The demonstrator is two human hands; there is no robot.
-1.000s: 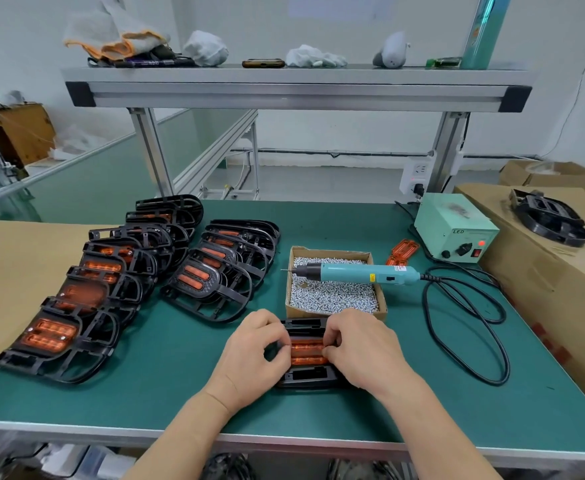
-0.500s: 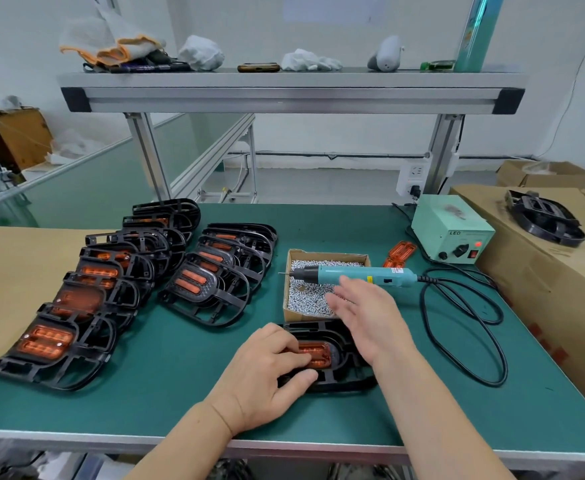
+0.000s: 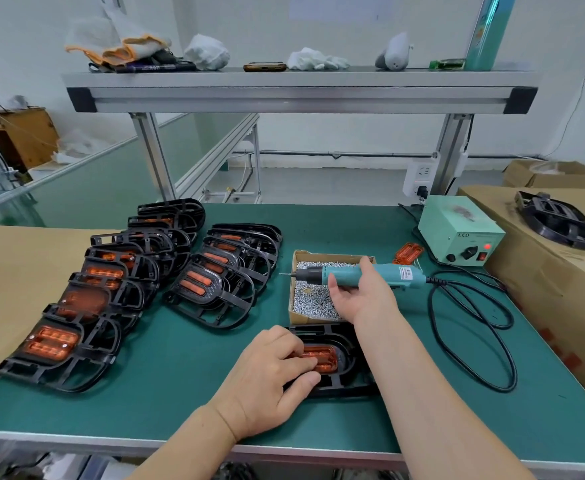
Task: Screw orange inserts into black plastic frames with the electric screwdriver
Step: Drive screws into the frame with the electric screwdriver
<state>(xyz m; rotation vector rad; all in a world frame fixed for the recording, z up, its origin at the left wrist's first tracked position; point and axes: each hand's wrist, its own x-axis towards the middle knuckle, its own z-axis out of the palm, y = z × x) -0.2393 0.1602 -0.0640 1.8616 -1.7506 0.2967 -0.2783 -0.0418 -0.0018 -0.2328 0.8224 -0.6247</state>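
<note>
Black-and-orange underneath: pinches black frame [image 3: 346, 338] with left hand [image 3: 266, 379], bent fingertips pressing orange insert [image 3: 322, 355]. Wraps right hand [image 3: 360, 296] round electric screwdriver [image 3: 405, 274], just beyond left hand, over screw box [image 3: 322, 255].

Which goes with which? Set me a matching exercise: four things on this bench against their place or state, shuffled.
Things
1. electric screwdriver
2. left hand
3. power box
4. loose orange insert

Place or state
a. red lamp lit
b. lies on the mat beside the power box
c. held by the right hand above the screw box
d. holds the seated orange insert in the near black frame

Pairs: 1-c, 2-d, 3-a, 4-b
</note>
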